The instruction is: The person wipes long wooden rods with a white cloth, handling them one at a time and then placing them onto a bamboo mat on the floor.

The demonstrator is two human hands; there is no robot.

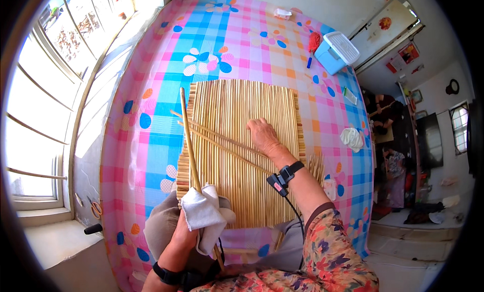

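Note:
Across my lap lies a large mat of straight, straw-coloured stalks [237, 186] laid side by side. My left hand [186, 230] is at its near left corner, closed round a white cloth [202, 210] folded about a long stalk [189, 140]. That stalk sticks up and away over the mat's left edge. My right hand [263, 135] rests on the right middle of the mat, fingers curled down; what is under the fingertips is hidden. Two loose thin stalks [227, 150] lie slantwise over the mat, from its left edge toward my right wrist.
A checked, flowered sheet [166, 55] spreads beneath everything. At the far right stand a blue box with a white lid [333, 57] and a red bundle [314, 41]. A crumpled white cloth [352, 139] lies right. Scissors [95, 207] rest on the left sill. Other people are at the right.

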